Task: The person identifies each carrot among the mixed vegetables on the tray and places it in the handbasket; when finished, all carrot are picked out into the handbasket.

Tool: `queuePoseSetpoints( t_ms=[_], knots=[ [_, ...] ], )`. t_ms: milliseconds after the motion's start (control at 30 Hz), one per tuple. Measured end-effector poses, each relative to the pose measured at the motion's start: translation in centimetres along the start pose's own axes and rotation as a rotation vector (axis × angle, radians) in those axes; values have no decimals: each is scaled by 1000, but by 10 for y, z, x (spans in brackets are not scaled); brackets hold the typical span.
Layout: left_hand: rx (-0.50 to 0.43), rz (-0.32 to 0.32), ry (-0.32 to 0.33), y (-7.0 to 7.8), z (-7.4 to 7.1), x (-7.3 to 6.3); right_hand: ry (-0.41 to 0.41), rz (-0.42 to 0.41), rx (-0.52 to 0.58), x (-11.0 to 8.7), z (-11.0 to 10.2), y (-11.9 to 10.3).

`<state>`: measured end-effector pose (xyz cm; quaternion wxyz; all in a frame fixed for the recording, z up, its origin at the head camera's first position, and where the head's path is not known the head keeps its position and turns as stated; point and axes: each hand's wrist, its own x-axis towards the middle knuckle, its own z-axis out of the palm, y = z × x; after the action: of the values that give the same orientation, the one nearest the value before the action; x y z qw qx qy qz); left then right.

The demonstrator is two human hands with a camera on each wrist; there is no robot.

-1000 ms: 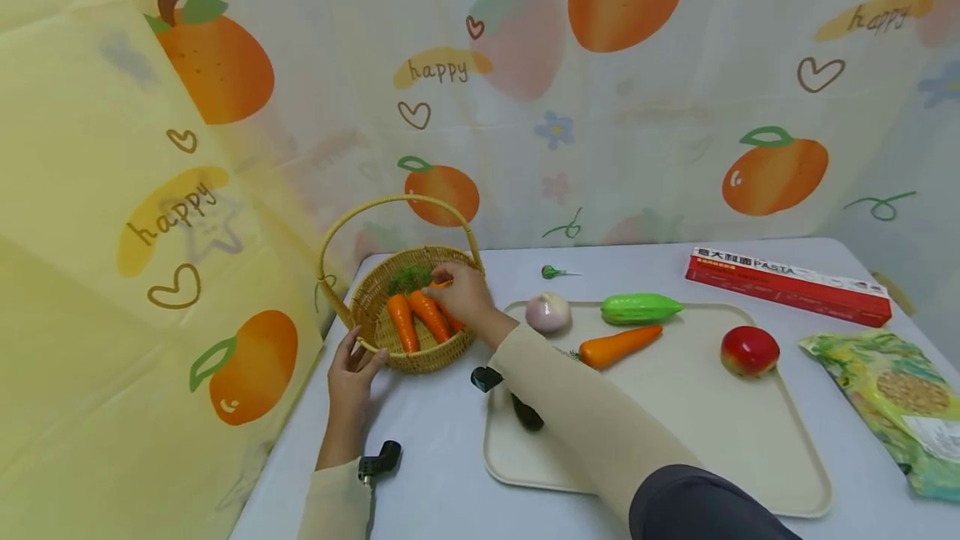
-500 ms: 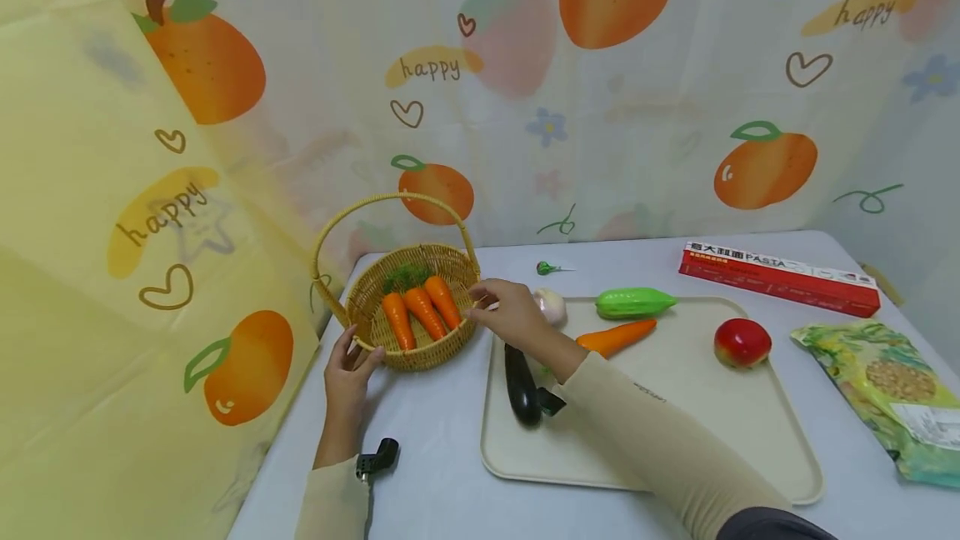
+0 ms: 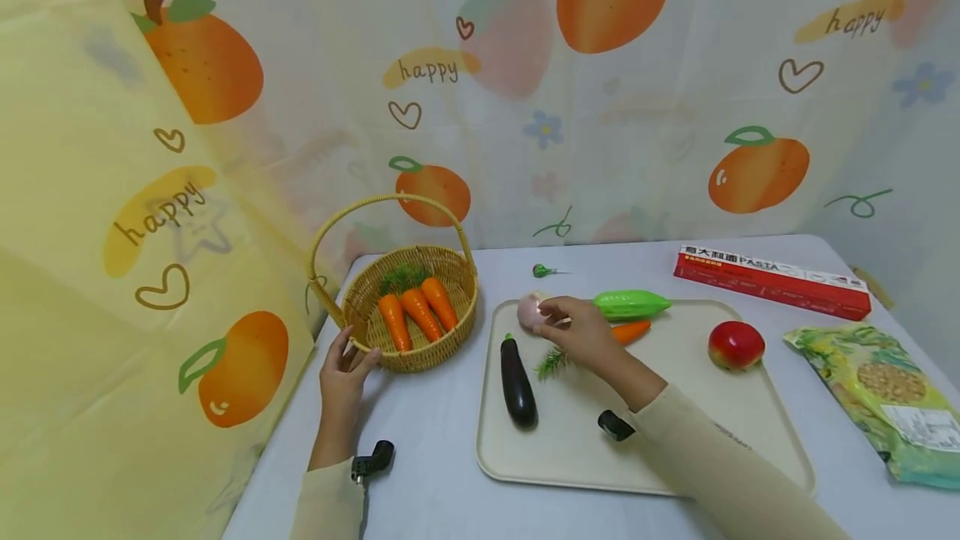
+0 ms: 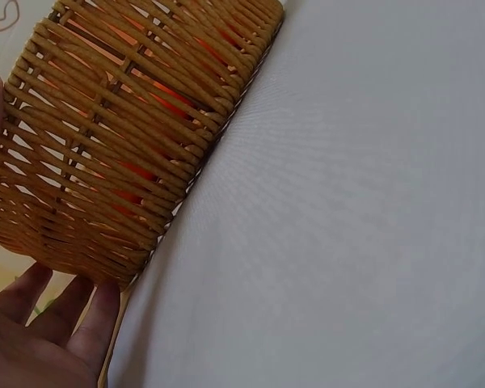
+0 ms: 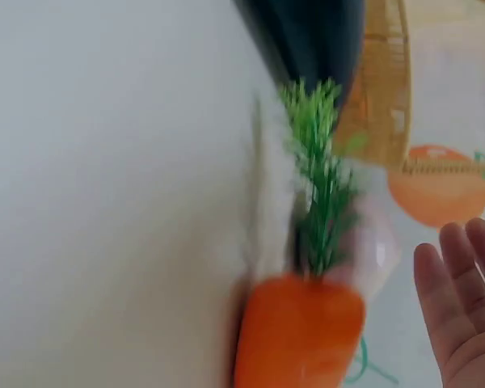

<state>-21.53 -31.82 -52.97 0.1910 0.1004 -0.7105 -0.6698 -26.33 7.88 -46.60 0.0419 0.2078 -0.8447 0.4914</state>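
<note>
A grey table point(image 3: 435, 473) stands before a curtain point(image 3: 525, 90) printed with oranges. The left hand point(image 3: 341, 369) rests with fingers relaxed against the basket point(image 3: 390, 348). The right hand point(image 3: 581, 336), grip apart, hovers over the carrot point(image 3: 633, 330) on the tray point(image 3: 675, 448).

Your right hand point(image 3: 581, 336) hides most of the tray's carrot point(image 3: 632, 330) at frame centre. In the right wrist view, motion blur smears that carrot, and the right edge crops your fingers point(image 5: 461, 299).
</note>
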Motion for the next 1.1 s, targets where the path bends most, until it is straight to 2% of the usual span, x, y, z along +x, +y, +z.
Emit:
queuePoseSetpoints(
  t_ms=[200,533,667,800,933,1100],
  knots=[
    [-23,6,-15,-1,-1,1,-50,62,-80,-11,-24,14],
    [-34,4,-26,0,-3,0,-175,78,-221,-18,-57,40],
    [-45,3,-27,1,-4,-1,-218,98,-246,-19,-62,44],
    [-45,8,-24,1,-3,-1,-248,67,-245,-21,-63,51],
    [-48,-1,-26,0,-2,0,-275,19,-294,-23,-64,59],
    [-45,-3,-26,1,-2,-1,-303,27,-330,-26,-64,62]
  ],
)
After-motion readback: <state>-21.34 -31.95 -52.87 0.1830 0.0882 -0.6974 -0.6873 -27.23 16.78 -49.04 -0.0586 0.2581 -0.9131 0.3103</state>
